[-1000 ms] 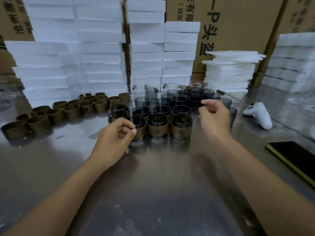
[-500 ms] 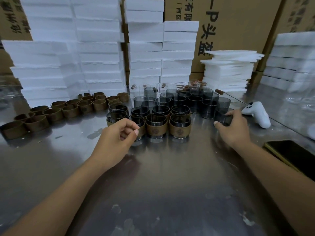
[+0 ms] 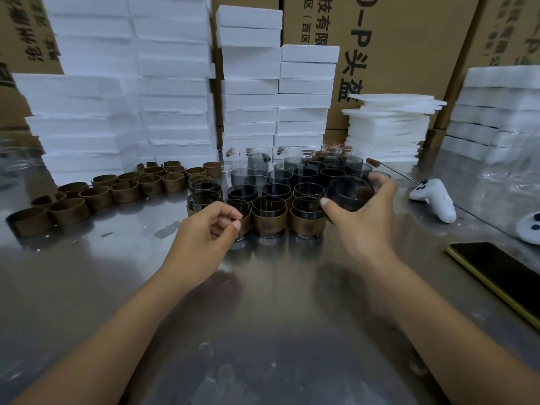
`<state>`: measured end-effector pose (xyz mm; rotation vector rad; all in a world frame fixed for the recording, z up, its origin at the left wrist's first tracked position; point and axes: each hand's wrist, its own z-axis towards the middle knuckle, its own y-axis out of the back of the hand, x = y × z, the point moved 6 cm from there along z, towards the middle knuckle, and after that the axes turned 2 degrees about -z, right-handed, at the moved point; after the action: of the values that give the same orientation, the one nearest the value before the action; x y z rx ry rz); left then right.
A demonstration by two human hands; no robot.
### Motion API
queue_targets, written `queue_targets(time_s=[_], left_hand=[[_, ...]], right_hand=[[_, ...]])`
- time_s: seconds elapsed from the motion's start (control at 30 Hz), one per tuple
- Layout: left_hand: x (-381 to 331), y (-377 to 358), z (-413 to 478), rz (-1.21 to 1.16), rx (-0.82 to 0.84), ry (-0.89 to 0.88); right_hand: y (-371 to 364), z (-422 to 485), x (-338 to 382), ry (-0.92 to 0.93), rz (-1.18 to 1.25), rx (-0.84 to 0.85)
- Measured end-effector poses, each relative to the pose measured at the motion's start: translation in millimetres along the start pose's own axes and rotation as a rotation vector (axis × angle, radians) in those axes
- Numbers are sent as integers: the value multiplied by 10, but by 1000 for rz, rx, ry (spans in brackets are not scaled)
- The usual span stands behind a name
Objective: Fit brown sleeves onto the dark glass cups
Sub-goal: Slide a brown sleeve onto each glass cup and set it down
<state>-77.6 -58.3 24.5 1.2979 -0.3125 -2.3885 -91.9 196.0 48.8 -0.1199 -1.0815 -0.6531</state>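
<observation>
Dark glass cup (image 3: 347,192), without a sleeve, is held above the surface (image 3: 263,317) by the right hand (image 3: 365,229), its grip clamped round the cup. The left hand (image 3: 201,241) hovers alongside, its grip curled together and empty. Just beyond stand sleeved cups (image 3: 268,217), then bare cups (image 3: 306,171). Loose brown sleeves (image 3: 125,190) lie to the left.

Steel table (image 3: 263,331): open surface in front, wide approach from the near edge. Dark glass cups (image 3: 276,190) packed close at centre, sleeved ones in the near row. Brown sleeves (image 3: 124,192) crowd rear left; foam stacks (image 3: 175,97) wall off the back. Right side: controller (image 3: 435,200) and phone (image 3: 502,276) lie near the edge
</observation>
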Motion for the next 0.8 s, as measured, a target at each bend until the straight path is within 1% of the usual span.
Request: queue_targets(time_s=[0.07, 0.13, 0.17, 0.23, 0.3, 0.4, 0.5, 0.63, 0.8], left_hand=[[-12, 7, 1, -14, -14, 7], [-29, 18, 0, -20, -32, 12], [-38, 26, 0, -19, -41, 14], [-41, 43, -5, -26, -55, 26], [-40, 63, -11, -30, -71, 37], [-37, 77, 0, -33, -86, 56], [-75, 69, 5, -63, -104, 65], [-195, 31, -25, -97, -106, 26], [-375, -33, -63, -114, -35, -60]], right_hand=[[-105, -106, 212, 32, 91, 58], [-286, -204, 321, 8, 144, 165], [-391, -262, 331, -42, 194, 220], [-588, -410, 306, -182, 389, 321], [-747, -549, 256, -276, 556, 415], [-880, -668, 177, -292, 566, 525], [-914, -709, 126, -251, 486, 556], [-938, -700, 73, -262, 469, 529], [-942, -684, 89, -242, 463, 509]])
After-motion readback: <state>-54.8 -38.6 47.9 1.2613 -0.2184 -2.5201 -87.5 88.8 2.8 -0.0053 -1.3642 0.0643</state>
